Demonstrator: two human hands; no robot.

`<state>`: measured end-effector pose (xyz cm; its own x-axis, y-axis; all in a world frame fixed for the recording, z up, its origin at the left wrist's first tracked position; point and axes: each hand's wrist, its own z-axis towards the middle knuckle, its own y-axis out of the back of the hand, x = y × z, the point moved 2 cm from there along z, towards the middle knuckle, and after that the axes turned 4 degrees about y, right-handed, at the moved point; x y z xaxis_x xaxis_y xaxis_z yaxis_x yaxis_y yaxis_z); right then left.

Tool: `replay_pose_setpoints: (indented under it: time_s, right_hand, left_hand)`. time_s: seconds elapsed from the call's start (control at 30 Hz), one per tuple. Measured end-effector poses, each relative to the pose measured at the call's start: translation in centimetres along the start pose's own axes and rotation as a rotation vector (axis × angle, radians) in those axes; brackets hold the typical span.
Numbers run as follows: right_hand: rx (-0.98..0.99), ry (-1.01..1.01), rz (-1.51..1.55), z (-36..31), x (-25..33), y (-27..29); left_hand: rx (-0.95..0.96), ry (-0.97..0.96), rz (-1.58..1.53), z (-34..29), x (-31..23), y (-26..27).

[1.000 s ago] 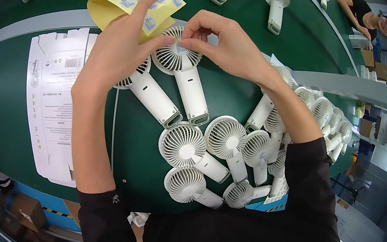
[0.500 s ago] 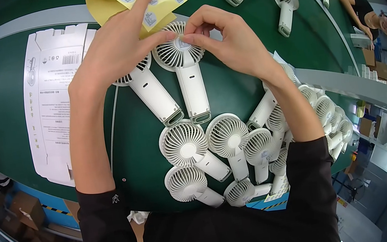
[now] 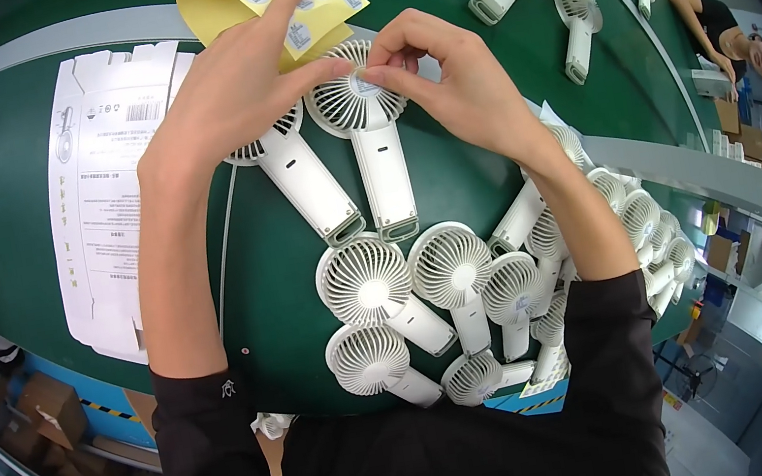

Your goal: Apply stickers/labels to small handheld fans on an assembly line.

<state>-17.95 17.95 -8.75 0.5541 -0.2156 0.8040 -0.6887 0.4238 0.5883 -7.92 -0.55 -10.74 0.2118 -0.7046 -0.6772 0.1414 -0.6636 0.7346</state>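
Note:
A white handheld fan point(image 3: 383, 178) lies on the green table with its round grille pointing away from me. My right hand point(image 3: 447, 78) pinches thumb and forefinger together at the grille's centre, on a small pale round sticker point(image 3: 364, 86). My left hand point(image 3: 228, 93) has its thumb tip on the same grille, beside the right fingertips. A curled yellow sheet of stickers point(image 3: 299, 37) is held at the left hand's forefinger; the other fingers are hidden. Under that hand, a second fan point(image 3: 311, 184) lies alongside, its grille partly covered.
Several white fans point(image 3: 365, 280) lie close in front of me, with more piled point(image 3: 642, 217) at the right. A flattened printed white carton point(image 3: 98, 213) is on the left. Beyond a metal rail, two fans point(image 3: 579, 27) rest on a green surface. Other people are at both sides.
The two fans beyond the rail have shifted right and slightly nearer. Both hands stay at the grille, almost unmoved.

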Motion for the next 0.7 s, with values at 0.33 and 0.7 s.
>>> replay_pose_setpoints:
  time_s: [0.33,0.7]
  right_hand:
    - [-0.063,-0.024,-0.132,-0.3,-0.6,-1.4]
    - [-0.246,0.051,-0.186,0.0,-3.1,-2.8]
  left_hand:
    - [0.026,0.009,-0.014,-0.1,0.4,0.2]
    - [0.099,-0.122,-0.065,0.4,0.8,0.3]
